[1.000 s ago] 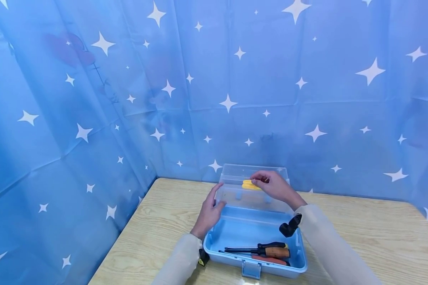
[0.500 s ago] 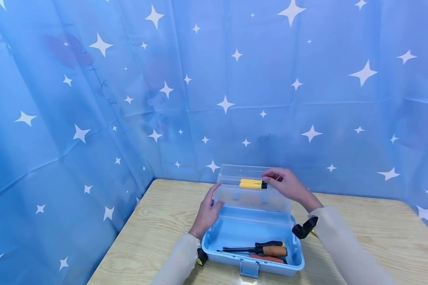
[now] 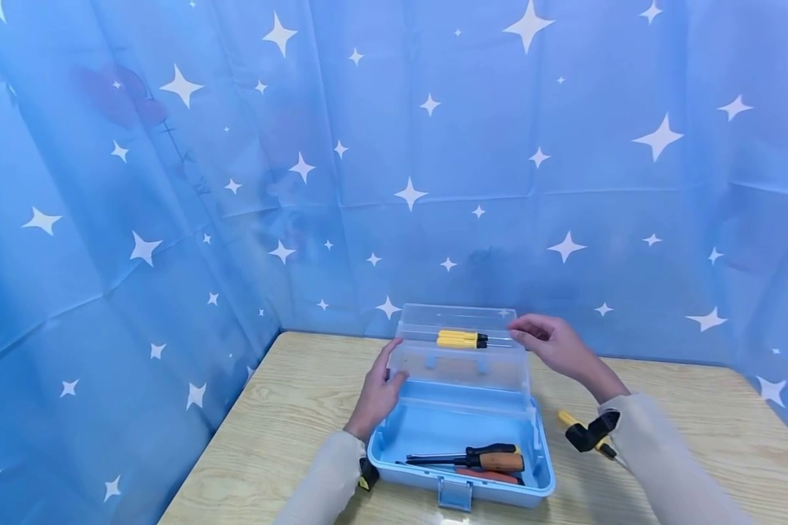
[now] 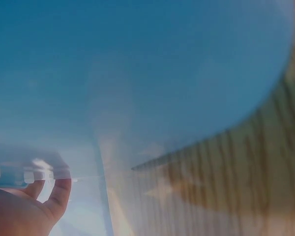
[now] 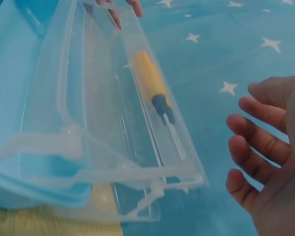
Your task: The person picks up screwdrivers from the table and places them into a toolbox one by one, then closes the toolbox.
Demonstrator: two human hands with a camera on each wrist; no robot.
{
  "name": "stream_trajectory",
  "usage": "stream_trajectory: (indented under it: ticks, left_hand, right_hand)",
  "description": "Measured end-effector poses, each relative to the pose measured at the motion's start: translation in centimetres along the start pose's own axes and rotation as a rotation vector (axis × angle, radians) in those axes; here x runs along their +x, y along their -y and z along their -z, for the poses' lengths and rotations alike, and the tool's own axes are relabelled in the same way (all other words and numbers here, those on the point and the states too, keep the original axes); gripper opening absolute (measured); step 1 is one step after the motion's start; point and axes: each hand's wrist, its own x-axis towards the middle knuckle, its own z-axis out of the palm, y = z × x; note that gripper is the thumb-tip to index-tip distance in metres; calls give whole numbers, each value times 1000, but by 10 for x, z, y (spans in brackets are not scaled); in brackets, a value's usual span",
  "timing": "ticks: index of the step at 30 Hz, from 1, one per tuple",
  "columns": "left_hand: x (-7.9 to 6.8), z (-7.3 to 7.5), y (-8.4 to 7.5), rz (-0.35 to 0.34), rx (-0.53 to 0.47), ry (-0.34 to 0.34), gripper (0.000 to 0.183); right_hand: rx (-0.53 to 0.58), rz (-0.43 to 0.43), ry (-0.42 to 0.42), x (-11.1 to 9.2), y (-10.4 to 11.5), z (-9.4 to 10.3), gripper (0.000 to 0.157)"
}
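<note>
My left hand point(image 3: 376, 399) grips the left edge of the clear lid point(image 3: 460, 372) of a light-blue toolbox point(image 3: 427, 423), fingers curled over the plastic. The lid stands raised. Two yellow-and-black screwdrivers point(image 3: 461, 340) lie side by side in the lid's upper compartment, shafts pointing right. Just off the lid's right end is my right hand point(image 3: 558, 348), its fingers loosely bent; in the right wrist view nothing is between them. Inside the box lie a black-handled tool point(image 3: 495, 449), one with a wooden handle point(image 3: 501, 462) and one with a red handle point(image 3: 489, 476).
Right of the box, another yellow-and-black screwdriver point(image 3: 568, 418) lies on the wooden table point(image 3: 289, 408), partly hidden by the black wrist camera point(image 3: 591, 434). A clear latch point(image 3: 454, 494) hangs at the box front. A blue star-patterned curtain point(image 3: 368, 146) stands behind and to the left.
My right hand has drawn away to the right from the two yellow screwdrivers, baring their black collars and shafts. The screwdriver on the table has come out from behind the arm.
</note>
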Motion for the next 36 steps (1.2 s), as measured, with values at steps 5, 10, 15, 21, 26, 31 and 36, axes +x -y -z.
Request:
stream_trajectory:
  ticks: [5, 10, 15, 21, 26, 31, 36]
  left_hand:
    - [1, 0, 2, 2, 8, -13, 58]
    - [1, 0, 2, -7, 7, -12, 59]
    - [0, 0, 1, -1, -12, -8, 60]
    - [0, 1, 1, -3, -27, -2, 60]
    - [0, 0, 1, -6, -26, 0, 60]
    - [-1, 0, 0, -3, -13, -3, 59]
    - [-1, 0, -2, 3, -7, -2, 59]
  right_hand:
    - [0, -35, 2, -9, -1, 6, 28]
    - [-28, -39, -2, -20, -3, 11, 28]
    - [-45, -57, -5, -34, -7, 17, 26]
    - [-53, -58, -13, -50, -20, 21, 24]
    - [-55, -88, -20, -61, -29, 24, 27]
    - [-60, -118, -9, -71, -37, 25, 30]
    - [-32, -187, 41, -81, -45, 28, 35]
